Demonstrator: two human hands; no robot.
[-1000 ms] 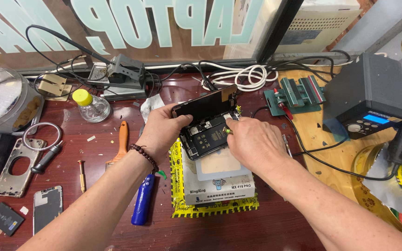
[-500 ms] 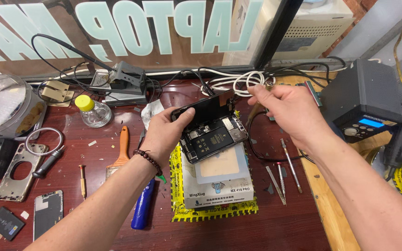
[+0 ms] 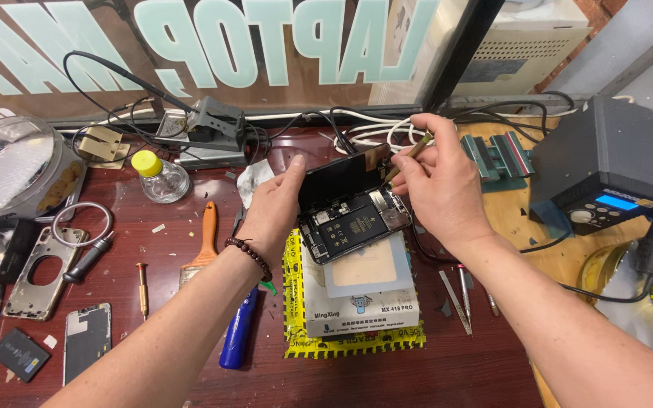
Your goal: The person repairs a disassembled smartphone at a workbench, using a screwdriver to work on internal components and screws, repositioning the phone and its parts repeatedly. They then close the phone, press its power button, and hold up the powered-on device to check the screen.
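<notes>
A: Centrally, the left hand [image 3: 273, 208] grasps the phone [image 3: 353, 219] by its left edge, thumb raised against the lifted screen [image 3: 341, 175]. Its open body shows battery and boards and sits tilted above the white box [image 3: 360, 291].

B: And the right hand [image 3: 440, 185]?

A: It pinches a thin tool [image 3: 406, 155] between thumb and fingers; the tip meets the top corner of the phone, near the screen's hinge side. Whether the tip touches a screw or a connector cannot be told.

B: What lies beneath?

A: The box rests on a yellow mat [image 3: 341, 340], on the dark red bench [image 3: 153, 355]. Just right of the mat lie tweezers [image 3: 455, 291] and a small driver [image 3: 465, 287].

B: To the left?

A: A blue pen [image 3: 237, 329] lies beside the left forearm, partly under it; a brush [image 3: 202, 249] with an orange handle lies beyond. Farther left are a metal frame [image 3: 35, 272], a second phone [image 3: 87, 340] lying flat, and a wire ring [image 3: 81, 223].

B: Behind the hands?

A: A bottle [image 3: 160, 177] with a yellow cap, a grey holder [image 3: 213, 128] with black cables, and white cables [image 3: 376, 132]. A dark station [image 3: 598, 162] with a blue display stands at right, well apart from the phone.
</notes>
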